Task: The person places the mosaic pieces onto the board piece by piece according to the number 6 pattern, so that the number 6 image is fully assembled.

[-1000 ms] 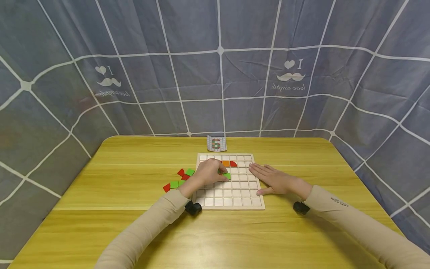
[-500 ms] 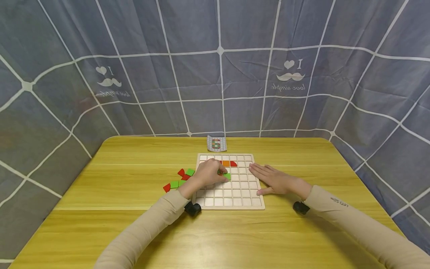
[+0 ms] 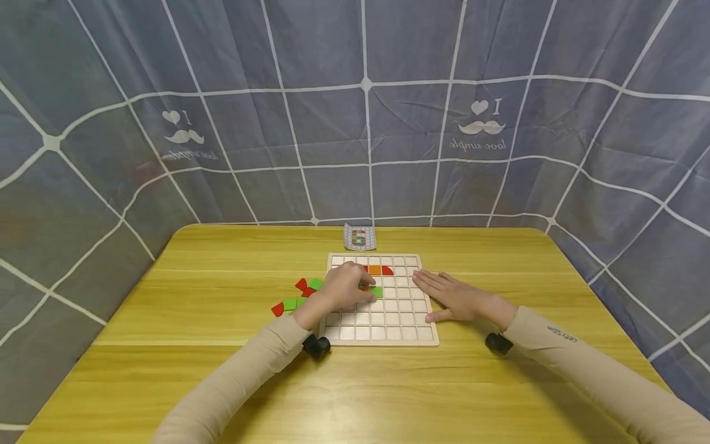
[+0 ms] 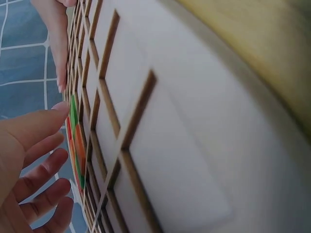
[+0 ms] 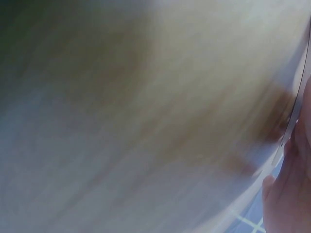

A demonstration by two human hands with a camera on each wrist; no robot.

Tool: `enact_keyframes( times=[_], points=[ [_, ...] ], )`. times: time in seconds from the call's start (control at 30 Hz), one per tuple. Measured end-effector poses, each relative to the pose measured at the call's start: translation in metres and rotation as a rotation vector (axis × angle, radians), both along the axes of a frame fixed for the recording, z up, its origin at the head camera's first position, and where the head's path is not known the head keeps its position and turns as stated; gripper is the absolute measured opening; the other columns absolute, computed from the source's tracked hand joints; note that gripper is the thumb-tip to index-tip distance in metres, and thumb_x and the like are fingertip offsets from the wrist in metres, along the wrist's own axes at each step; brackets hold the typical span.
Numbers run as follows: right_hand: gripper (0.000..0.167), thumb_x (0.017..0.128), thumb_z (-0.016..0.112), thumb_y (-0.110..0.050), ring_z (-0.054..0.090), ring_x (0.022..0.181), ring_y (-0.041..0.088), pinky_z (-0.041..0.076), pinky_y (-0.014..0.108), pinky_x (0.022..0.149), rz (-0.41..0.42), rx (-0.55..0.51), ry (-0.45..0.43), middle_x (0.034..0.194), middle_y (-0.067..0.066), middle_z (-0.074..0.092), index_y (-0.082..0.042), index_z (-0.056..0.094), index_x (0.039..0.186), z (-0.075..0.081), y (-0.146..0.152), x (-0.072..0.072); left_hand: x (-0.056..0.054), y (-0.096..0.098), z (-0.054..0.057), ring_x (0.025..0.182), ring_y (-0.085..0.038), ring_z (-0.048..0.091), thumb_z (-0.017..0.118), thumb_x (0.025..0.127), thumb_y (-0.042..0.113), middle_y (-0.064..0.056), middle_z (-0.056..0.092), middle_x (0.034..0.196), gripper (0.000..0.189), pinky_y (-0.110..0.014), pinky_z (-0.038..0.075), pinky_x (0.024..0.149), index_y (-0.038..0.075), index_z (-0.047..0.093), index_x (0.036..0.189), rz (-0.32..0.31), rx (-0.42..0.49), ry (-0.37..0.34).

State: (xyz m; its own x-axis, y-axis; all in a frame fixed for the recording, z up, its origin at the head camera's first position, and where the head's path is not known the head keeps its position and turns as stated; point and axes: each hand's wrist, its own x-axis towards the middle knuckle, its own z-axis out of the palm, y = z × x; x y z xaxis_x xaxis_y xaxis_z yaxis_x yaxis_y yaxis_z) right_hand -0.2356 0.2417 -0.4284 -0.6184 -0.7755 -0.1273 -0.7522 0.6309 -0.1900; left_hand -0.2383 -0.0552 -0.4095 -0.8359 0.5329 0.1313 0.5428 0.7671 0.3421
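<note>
Over the pale wooden grid board (image 3: 388, 319), my left hand (image 3: 345, 287) curves its thumb and forefinger about a green square tile (image 3: 376, 291) in the middle cells. In the left wrist view the thumb (image 4: 41, 125) touches near a green tile (image 4: 74, 110); the other fingers are loosely bent. Orange and red tiles (image 4: 79, 145) lie below it, partly behind the fingers. Farther up the board, an orange tile (image 3: 375, 270) sits beside a red rounded one (image 3: 387, 271). My right hand (image 3: 452, 297) rests with straight fingers on the board's right edge.
Left of the board lie loose red (image 3: 278, 309) and green pieces (image 3: 290, 304), some partly covered by the left forearm. A small pattern card (image 3: 359, 237) stands behind the board. The wooden table (image 3: 388, 394) ends at a grey checked curtain (image 3: 410, 123).
Both hands keep nearly the same places on the board. The whole head view has shifted very slightly to one side.
</note>
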Motion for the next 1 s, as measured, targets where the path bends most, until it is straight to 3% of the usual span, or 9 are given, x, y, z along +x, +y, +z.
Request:
enact_keyframes(
  times=[0.1, 0.3, 0.63, 1.0],
  points=[
    [0.086, 0.095, 0.047, -0.053, 0.012, 0.148, 0.037, 0.014, 0.058, 0.116, -0.011, 0.013, -0.017, 0.161, 0.018, 0.009, -0.001, 0.012, 0.154, 0.003, -0.001, 0.001, 0.002, -0.004, 0.004, 0.095, -0.017, 0.064, 0.08, 0.077, 0.031, 0.0, 0.073, 0.103, 0.029, -0.027, 0.048, 0.06, 0.015, 0.077, 0.102, 0.014, 0.019, 0.006],
    [0.085, 0.095, 0.049, -0.051, 0.012, 0.148, 0.037, 0.014, 0.058, 0.116, -0.008, 0.015, -0.005, 0.161, 0.019, 0.009, 0.0, 0.014, 0.153, 0.002, -0.001, 0.001, 0.005, -0.017, 0.009, 0.079, -0.014, 0.06, 0.08, 0.078, 0.029, 0.0, 0.073, 0.102, 0.029, -0.022, 0.039, 0.051, 0.015, 0.077, 0.103, 0.04, 0.02, -0.011],
    [0.085, 0.095, 0.05, -0.051, 0.013, 0.147, 0.038, 0.015, 0.059, 0.115, 0.001, 0.009, 0.004, 0.16, 0.02, 0.01, 0.0, 0.014, 0.153, 0.004, -0.003, 0.001, 0.003, -0.047, 0.012, 0.088, -0.017, 0.061, 0.079, 0.079, 0.031, 0.0, 0.073, 0.097, 0.03, -0.024, 0.044, 0.057, 0.016, 0.076, 0.104, 0.101, 0.007, 0.019],
    [0.085, 0.094, 0.051, -0.051, 0.016, 0.146, 0.041, 0.017, 0.063, 0.112, 0.028, -0.04, 0.019, 0.159, 0.023, 0.014, 0.001, 0.016, 0.153, 0.0, -0.001, 0.001, 0.004, -0.089, 0.025, 0.088, -0.022, 0.062, 0.077, 0.08, 0.03, -0.005, 0.072, 0.1, 0.033, -0.024, 0.041, 0.052, 0.013, 0.074, 0.108, 0.186, 0.031, 0.037]
  ],
)
